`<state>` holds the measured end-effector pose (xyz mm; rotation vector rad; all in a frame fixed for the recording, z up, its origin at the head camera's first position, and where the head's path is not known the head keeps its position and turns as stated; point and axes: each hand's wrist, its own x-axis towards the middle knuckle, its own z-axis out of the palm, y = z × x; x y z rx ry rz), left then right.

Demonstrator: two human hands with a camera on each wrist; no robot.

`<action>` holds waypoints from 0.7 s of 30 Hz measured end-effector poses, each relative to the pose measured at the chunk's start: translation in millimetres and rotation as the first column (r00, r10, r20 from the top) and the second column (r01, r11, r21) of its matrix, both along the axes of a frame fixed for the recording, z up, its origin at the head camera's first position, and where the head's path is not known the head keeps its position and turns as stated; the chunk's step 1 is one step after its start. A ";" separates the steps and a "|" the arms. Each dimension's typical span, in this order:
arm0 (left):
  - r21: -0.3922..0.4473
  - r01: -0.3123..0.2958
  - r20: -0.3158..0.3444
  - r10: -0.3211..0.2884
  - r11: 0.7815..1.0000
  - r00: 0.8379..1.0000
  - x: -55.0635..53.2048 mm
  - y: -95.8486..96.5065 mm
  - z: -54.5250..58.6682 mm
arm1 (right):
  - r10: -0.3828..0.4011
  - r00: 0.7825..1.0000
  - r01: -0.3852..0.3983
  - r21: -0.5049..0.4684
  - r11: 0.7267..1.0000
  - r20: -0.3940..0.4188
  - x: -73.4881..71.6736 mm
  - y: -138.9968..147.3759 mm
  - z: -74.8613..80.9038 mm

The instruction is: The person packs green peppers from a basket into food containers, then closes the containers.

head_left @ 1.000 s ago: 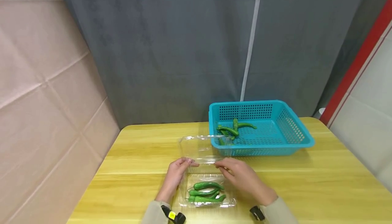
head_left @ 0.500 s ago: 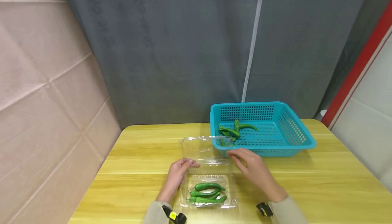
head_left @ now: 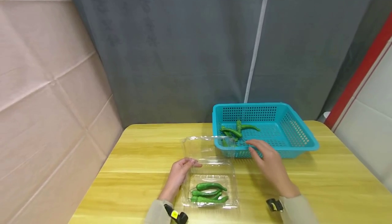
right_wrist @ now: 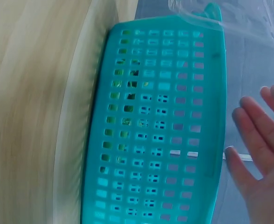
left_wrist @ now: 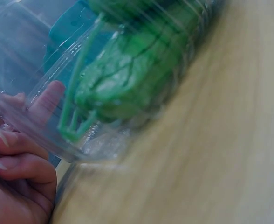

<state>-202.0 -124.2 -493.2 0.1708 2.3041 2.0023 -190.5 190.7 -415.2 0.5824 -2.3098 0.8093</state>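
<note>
A clear plastic clamshell container (head_left: 213, 177) stands on the table, its lid (head_left: 199, 148) raised at the far side. Several green chili peppers (head_left: 210, 186) lie in its base, stems to the left. My left hand (head_left: 179, 173) pinches the container's left side near the hinge; in the left wrist view its fingers curl at the plastic edge. My right hand (head_left: 271, 165) holds nothing, fingers loosely extended in front of a blue basket (head_left: 275, 148). In the right wrist view, those fingertips are beside the basket's rim. More green chili peppers (head_left: 231, 132) lie in the basket's left part.
The wooden table (head_left: 137, 152) ends at a grey curtain (head_left: 171, 64) behind. A pale panel (head_left: 55, 108) stands at the left, and a white wall (head_left: 367, 128) with a red strip at the right. The raised lid overlaps the basket's near left corner in the head view.
My right hand has left the container's hinge area and moved right and away to the basket's near rim. My left hand has stayed on the container, whose lid remains raised.
</note>
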 end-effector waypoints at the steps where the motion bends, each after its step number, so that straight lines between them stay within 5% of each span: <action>1: -0.002 -0.003 -0.001 0.003 1.000 1.000 -0.4 0.1 0.1 | -0.007 1.000 0.007 -0.002 1.000 0.014 -0.3 0.9 0.0; 21: 0.029 0.015 0.021 -0.016 0.999 1.000 0.7 0.4 4.3 | -0.065 0.975 0.037 0.129 0.991 0.214 -5.1 1.8 -1.1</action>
